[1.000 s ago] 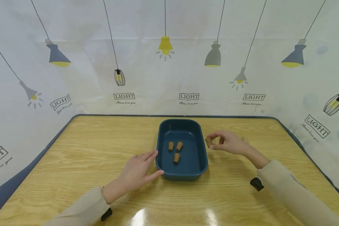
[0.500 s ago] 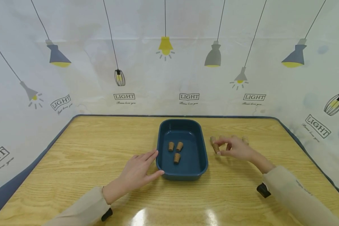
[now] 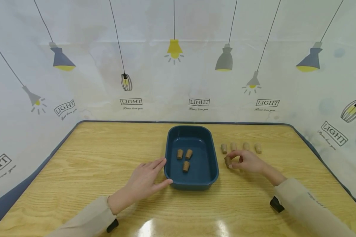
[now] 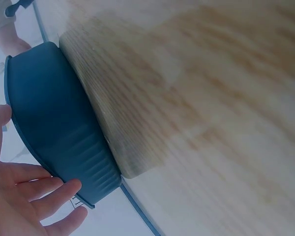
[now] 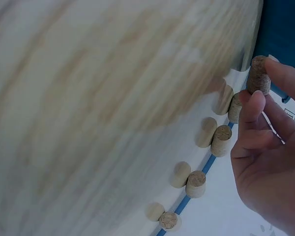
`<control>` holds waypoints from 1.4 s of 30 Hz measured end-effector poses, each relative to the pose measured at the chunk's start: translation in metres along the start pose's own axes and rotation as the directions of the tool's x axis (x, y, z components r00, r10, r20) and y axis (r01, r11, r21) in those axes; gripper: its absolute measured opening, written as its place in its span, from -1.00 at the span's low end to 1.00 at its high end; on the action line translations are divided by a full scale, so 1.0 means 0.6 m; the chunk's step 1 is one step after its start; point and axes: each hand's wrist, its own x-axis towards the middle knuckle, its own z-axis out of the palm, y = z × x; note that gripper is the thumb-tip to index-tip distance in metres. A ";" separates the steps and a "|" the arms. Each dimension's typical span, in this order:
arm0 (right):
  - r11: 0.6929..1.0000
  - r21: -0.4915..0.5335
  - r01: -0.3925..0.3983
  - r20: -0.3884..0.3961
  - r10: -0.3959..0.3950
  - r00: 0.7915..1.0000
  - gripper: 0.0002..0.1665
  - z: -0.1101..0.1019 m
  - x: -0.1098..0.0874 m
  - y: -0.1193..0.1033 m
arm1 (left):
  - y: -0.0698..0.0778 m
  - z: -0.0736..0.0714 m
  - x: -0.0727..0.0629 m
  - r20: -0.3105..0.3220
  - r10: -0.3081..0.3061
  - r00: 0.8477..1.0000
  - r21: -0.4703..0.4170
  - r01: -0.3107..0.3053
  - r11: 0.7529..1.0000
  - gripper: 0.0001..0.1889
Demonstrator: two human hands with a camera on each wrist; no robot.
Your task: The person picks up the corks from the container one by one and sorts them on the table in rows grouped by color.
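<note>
A blue rectangular baking dish (image 3: 192,186) stands mid-table with three cork stoppers (image 3: 185,167) lying inside it. My left hand (image 3: 143,179) rests its straight fingers and thumb against the dish's left side; the left wrist view has the fingertips (image 4: 71,187) right at the rim. To the right of the dish, my right hand (image 3: 247,161) pinches one cork stopper (image 5: 258,76) between thumb and fingers, close over the table. Behind that hand several more corks (image 3: 257,148) stand in a row, the nearest cork (image 3: 223,148) just beyond the held one.
The wooden table (image 3: 106,148) has a dark blue edging along its back and sides. A pale curtain-like backdrop (image 3: 154,75) printed with lamps rises behind it. Black wrist straps (image 3: 276,204) show under the sleeves.
My right hand has moved right and slightly nearer, away from the dish, with the cork in its fingers, and the row of corks now shows. The left hand has stayed put.
</note>
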 end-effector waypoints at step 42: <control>0.999 -0.024 -0.037 -0.035 0.037 0.999 -0.56 -0.003 0.005 -0.016 | -0.002 0.003 0.001 -0.017 0.008 1.000 0.007 -0.008 1.000 -0.24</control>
